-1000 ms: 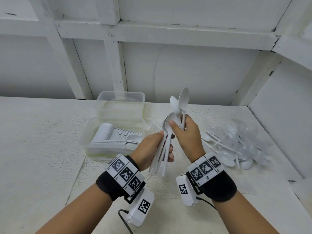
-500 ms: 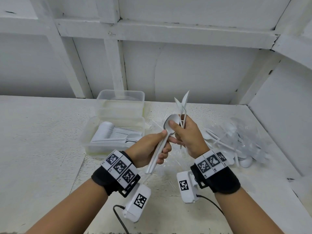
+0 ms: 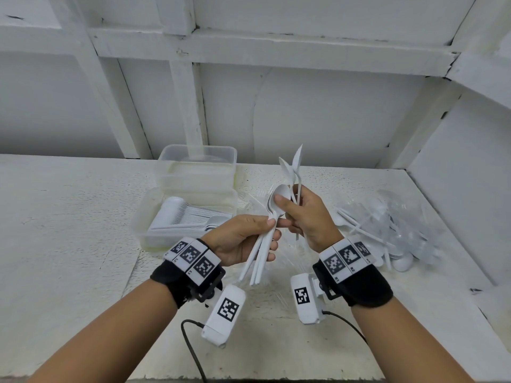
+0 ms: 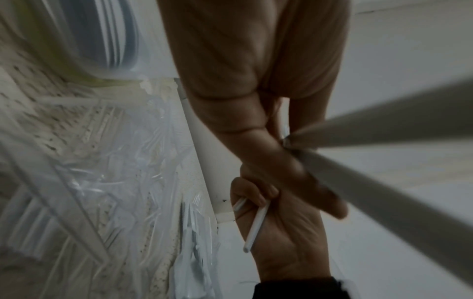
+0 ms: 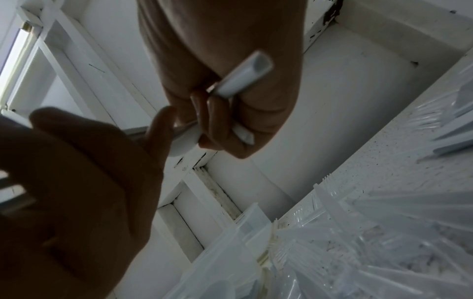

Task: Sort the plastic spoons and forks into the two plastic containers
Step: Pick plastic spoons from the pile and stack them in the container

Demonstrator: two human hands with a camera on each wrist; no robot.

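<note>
My left hand (image 3: 249, 239) grips a stack of nested white plastic spoons (image 3: 264, 244) by the handles, bowls up and handle ends fanned downward. My right hand (image 3: 301, 217) holds two more white spoons (image 3: 294, 167) upright in its curled fingers, while its thumb presses on the top bowl of the left hand's stack. In the right wrist view the handle ends (image 5: 243, 76) stick out of the fist. The near clear container (image 3: 154, 217) holds a row of stacked white spoons (image 3: 182, 217). The far clear container (image 3: 197, 170) behind it looks empty.
A heap of loose white and clear cutlery in crinkled clear plastic (image 3: 387, 230) lies at the right, near the corner wall. Clear plastic film (image 4: 115, 182) covers the table under my hands. Wrist camera cables hang near the table's front edge.
The right hand's two spoons turned edge-on and its thumb settled on the stack's top bowl. Both hands have stayed close together above the table since half a second ago.
</note>
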